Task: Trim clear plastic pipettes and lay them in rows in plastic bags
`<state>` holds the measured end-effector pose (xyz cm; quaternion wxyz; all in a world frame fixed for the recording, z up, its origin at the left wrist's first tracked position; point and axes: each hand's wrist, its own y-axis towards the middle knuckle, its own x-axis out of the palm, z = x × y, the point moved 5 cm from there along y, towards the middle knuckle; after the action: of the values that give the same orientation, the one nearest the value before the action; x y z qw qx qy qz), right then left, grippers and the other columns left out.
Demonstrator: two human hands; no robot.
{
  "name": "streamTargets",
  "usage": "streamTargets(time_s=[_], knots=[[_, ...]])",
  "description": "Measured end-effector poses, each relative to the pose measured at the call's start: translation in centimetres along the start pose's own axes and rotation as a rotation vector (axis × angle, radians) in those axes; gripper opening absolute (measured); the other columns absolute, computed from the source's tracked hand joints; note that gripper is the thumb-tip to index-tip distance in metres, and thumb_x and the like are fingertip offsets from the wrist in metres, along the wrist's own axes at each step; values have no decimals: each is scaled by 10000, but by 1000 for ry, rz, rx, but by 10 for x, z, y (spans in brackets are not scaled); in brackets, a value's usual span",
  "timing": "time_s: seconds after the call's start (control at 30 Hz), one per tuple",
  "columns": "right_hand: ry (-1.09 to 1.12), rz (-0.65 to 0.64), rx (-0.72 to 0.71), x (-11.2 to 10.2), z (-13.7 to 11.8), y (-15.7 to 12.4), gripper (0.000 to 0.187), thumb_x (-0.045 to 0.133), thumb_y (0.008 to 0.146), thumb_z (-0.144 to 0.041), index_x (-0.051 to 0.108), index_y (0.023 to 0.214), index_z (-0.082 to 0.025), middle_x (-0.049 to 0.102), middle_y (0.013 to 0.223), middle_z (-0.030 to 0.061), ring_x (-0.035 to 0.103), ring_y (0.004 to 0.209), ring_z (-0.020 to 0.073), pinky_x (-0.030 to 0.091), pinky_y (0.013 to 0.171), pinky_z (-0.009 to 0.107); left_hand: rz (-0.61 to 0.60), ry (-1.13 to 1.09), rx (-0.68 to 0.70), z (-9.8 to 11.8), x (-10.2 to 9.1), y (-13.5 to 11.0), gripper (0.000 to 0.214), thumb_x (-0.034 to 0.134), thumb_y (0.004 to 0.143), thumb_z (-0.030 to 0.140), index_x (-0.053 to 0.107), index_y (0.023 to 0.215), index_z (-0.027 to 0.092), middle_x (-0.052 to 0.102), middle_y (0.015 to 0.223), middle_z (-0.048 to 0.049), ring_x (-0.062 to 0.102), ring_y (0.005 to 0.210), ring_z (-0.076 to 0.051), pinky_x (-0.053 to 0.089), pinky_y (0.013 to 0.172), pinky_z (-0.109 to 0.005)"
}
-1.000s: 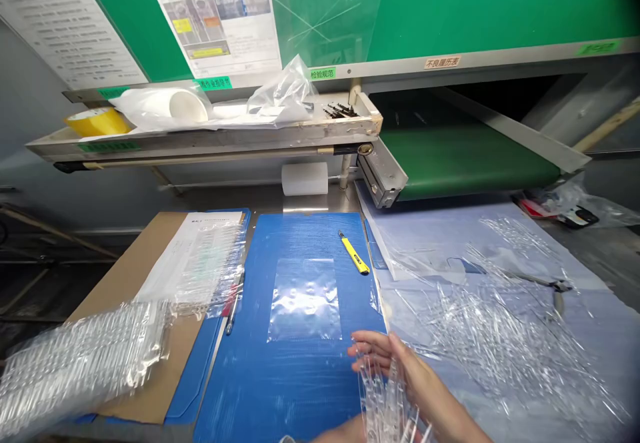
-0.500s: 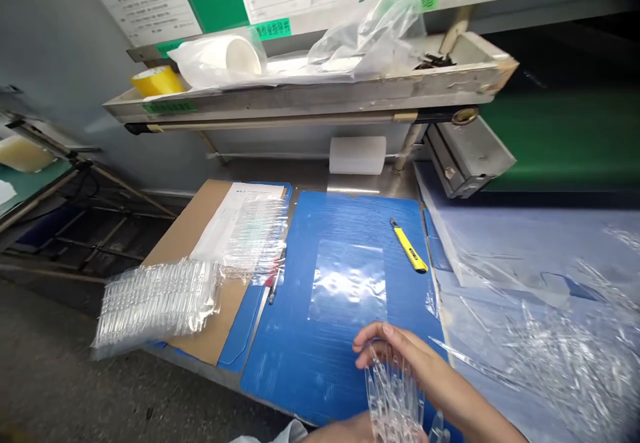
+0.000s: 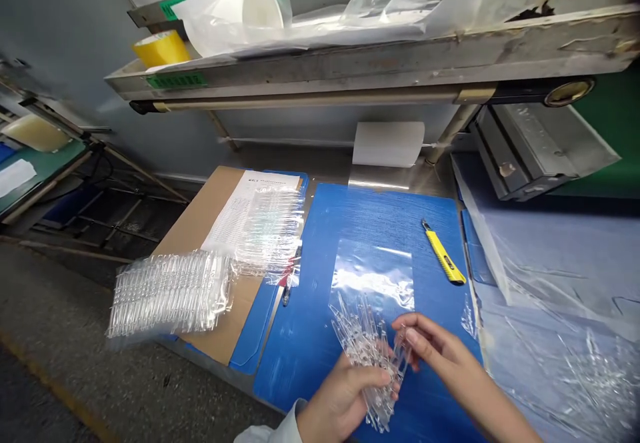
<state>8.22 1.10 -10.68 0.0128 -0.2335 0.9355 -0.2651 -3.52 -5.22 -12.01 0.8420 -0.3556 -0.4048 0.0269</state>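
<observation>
Both of my hands hold one bundle of thin clear plastic pieces [image 3: 361,344] low over a blue mat [image 3: 320,336]. My left hand [image 3: 336,399] grips the bundle from below, fingers curled round it. My right hand [image 3: 434,349] pinches its right side with thumb and fingertips. An empty clear plastic bag [image 3: 373,272] lies flat on the mat just beyond the bundle. A yellow utility knife [image 3: 443,261] rests on the mat to the right of the bag.
Filled clear bags [image 3: 169,291] lie on a brown cardboard sheet [image 3: 195,226] at the left, overhanging the table edge, beside a printed paper [image 3: 235,209]. Loose clear pieces [image 3: 590,383] are spread at the right. A metal shelf [image 3: 300,69] overhead carries yellow tape [image 3: 159,49] and a white roll [image 3: 247,6].
My view has swung left and down. My left hand has come up into view under the bundle, which now sits further up the mat, close to the empty bag.
</observation>
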Motion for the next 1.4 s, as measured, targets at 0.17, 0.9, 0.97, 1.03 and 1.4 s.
streamTargets(time_s=[0.17,0.9,0.97,1.03,1.4], knots=[[137,49,0,9,9,5,389,608,725,-554,608,812,-175,506,624,-19,426,508,90,361,491,234,-31,-95,21,-3,6,6,245,740,606,199,675,831,125,627,764,-52,553,673,-152,401,613,-258],[-16,92,100,18,24,14,456,516,706,-663,458,617,-220,375,436,-71,321,399,83,246,408,237,279,-291,138,11,-9,13,233,719,596,102,628,807,137,627,703,-21,588,691,-146,432,761,-288],[129,74,146,23,30,14,463,511,698,-675,445,645,-220,362,432,-80,282,377,70,207,387,224,295,-423,125,12,-10,16,251,748,593,126,618,807,141,603,670,-3,582,662,-124,439,766,-280],[257,70,197,25,34,12,466,533,679,-674,434,668,-218,388,463,-79,251,369,55,166,375,212,270,-439,177,18,-11,16,269,763,608,170,603,823,153,555,619,30,542,592,-95,441,698,-255],[-201,137,-41,10,-7,18,441,478,744,-646,465,606,-228,422,485,-46,388,460,113,313,475,262,122,143,-78,6,-4,-1,539,831,501,291,548,929,124,644,673,-26,528,539,-109,364,486,-221]])
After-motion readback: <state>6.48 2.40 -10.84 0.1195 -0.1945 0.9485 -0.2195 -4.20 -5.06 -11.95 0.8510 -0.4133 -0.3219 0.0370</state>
